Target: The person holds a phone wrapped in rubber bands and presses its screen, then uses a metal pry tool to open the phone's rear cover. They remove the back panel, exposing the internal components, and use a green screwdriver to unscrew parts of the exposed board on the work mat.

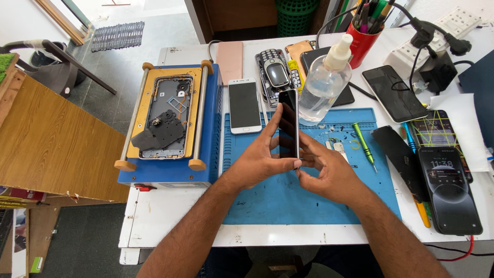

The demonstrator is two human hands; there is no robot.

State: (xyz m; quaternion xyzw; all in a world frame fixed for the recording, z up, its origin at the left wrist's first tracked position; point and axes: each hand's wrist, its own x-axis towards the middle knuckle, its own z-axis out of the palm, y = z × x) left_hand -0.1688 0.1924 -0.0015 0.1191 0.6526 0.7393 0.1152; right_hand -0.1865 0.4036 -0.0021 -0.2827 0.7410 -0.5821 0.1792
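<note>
Both my hands hold a dark smartphone (288, 123) upright on its edge above the blue work mat (267, 198). My left hand (260, 154) grips its left side, fingers reaching up the back. My right hand (329, 172) steadies the lower right edge with thumb and fingers. A clear spray bottle (321, 85) stands just behind the phone.
A blue heating machine (167, 123) with an opened phone body on it sits left. A white phone (245, 105) lies beside it. A green screwdriver (364, 145), several phones (448, 188) at right, a red pen cup (363, 41) and a power strip (453, 25) crowd the table.
</note>
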